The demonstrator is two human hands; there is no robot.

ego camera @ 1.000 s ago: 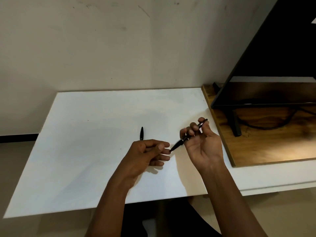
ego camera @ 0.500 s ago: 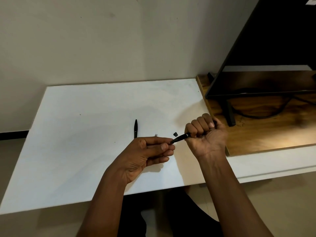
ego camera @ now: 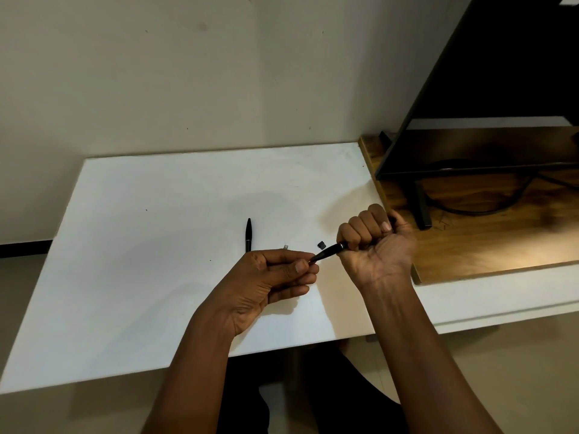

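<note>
Now your right hand (ego camera: 376, 245) grips the pen barrel (ego camera: 328, 253) mid-frame, fingers (ego camera: 360, 228) curled round it, while your left hand (ego camera: 269, 283) pinches its tip.

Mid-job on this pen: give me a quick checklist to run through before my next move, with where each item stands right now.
1. Right hand grips the pen in a full fist: ok.
2. Left hand pinches the pen's tapered tip between thumb and forefinger: ok.
3. Anything coming out of the tip: cannot tell, the fingertips hide it.
4. Loose black pen part lies flat on the white table, apart from both hands: ok.
5. Small black piece and small pale piece are accounted for on the table: ok, though they lie close to the hands and could be knocked.
</note>
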